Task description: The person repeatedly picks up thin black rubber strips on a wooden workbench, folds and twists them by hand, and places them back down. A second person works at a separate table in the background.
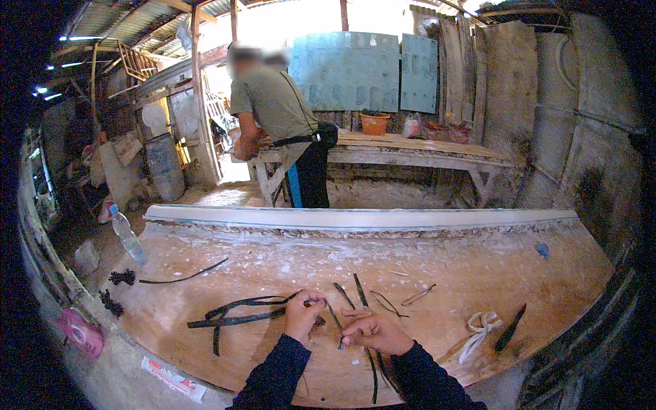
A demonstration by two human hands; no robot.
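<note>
A thin dark strip runs slantwise between my hands over the wooden table. My left hand is closed in a pinch on its upper end. Lower down, my right hand pinches the other end, where a small bluish tip shows. Longer black strips lie looped to the left, reaching my left hand; whether it also grips them is hidden. Short black pieces lie just beyond my right hand, and more black strips stick out below it. A thin dark loop rests right of these.
White cord and a dark pointed blade-like piece lie at right. Black bundles and a clear bottle stand at the left edge. A white moulding spans the far edge. Beyond, a person leans over another bench.
</note>
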